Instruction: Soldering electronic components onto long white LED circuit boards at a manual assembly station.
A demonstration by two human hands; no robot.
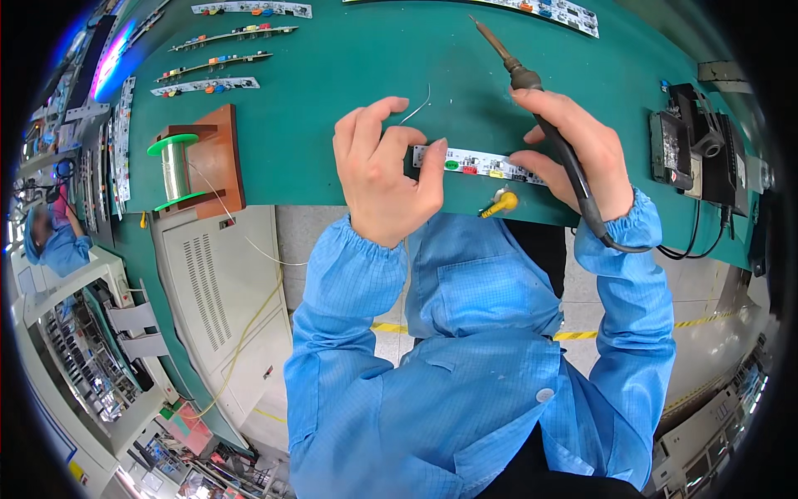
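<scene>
A narrow white circuit board (475, 160) with small coloured parts lies near the table's front edge, between my hands. My left hand (378, 170) is closed, with its thumb at the board's left end. Thin solder wire (428, 98) sticks out past its fingers, bent upward; the grip on it is partly hidden. In my right hand (592, 150) is a soldering iron (527, 80), its tip pointing up and away to the left, off the board. Fingers of that hand also touch the board's right end. Just in front of the board sits a yellow-capped piece (504, 202).
A solder spool (176, 172) with green flanges sits in a brown holder (224, 158) at left. Several more circuit boards (218, 86) lie far left and along the far edge. A black soldering station (702, 141) stands at right, with cables running near my right sleeve.
</scene>
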